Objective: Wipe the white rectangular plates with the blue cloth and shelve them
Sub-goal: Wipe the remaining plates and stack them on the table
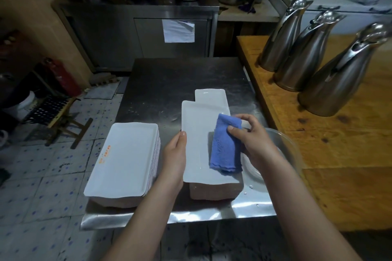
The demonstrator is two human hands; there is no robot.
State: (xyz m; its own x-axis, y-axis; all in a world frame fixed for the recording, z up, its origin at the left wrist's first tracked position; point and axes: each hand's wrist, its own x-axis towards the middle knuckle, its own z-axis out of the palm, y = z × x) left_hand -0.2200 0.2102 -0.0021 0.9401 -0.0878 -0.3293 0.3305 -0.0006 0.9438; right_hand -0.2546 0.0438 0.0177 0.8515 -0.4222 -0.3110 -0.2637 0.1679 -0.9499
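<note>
A white rectangular plate (197, 133) is gripped at its left long edge by the left hand (175, 150), the thumb laid on the rim and the fingers hidden beneath. A folded blue terry cloth (226, 146) is pressed onto the right half of this plate and is pinched near its far end by the right hand (252, 140), with thumb and fingers curled round the fabric. A second white rectangular plate (212, 97) is seen just beyond, its near end covered by the held one. A stack of white rectangular plates (125, 154) is set at the near left corner of the stainless steel table (180, 76), apart from the held plate. A clear glass bowl (284, 146) is partly hidden under the right wrist. Three tall steel jugs (305, 53) are ranged on the wooden counter (328, 150) at the right.
</note>
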